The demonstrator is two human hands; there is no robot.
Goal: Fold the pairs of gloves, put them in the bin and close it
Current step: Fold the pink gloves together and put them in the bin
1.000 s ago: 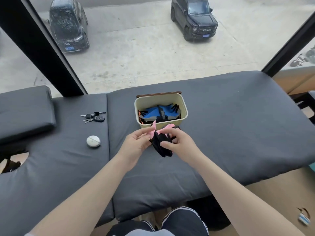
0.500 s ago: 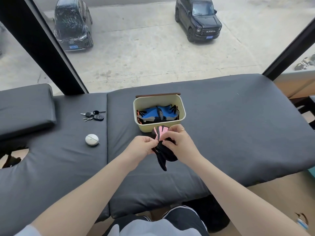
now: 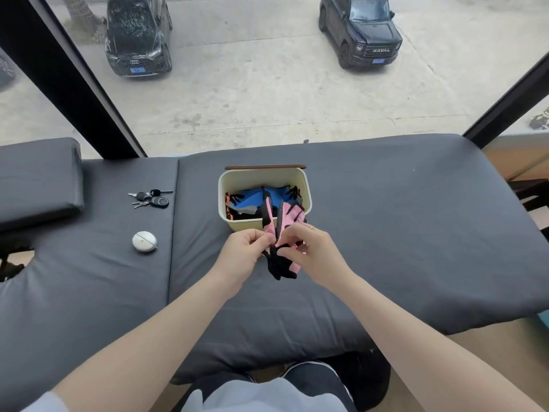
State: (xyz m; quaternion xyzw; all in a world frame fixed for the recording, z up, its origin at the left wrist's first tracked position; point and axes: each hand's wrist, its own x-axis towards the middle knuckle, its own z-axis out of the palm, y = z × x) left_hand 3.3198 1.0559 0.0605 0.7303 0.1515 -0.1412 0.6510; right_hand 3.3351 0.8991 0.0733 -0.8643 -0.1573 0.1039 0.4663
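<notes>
Our left hand (image 3: 242, 251) and right hand (image 3: 312, 252) pinching soft pink-and-black gloves (image 3: 280, 233) above the padded grey table (image 3: 386, 233), just before our cream plastic bin (image 3: 237, 179), rounded, open, holding blue gloves (image 3: 252, 199), brown lid (image 3: 265, 167) behind it.

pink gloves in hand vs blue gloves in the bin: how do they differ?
Colour: the pink gloves are pink and black; the blue gloves are blue with black fingertips.
Place: the pink gloves are held up in front of the bin; the blue gloves lie inside it.
Handling: the left hand and right hand both pinch the pink gloves; nothing touches the blue gloves.
Shared: both are fabric gloves.
</notes>
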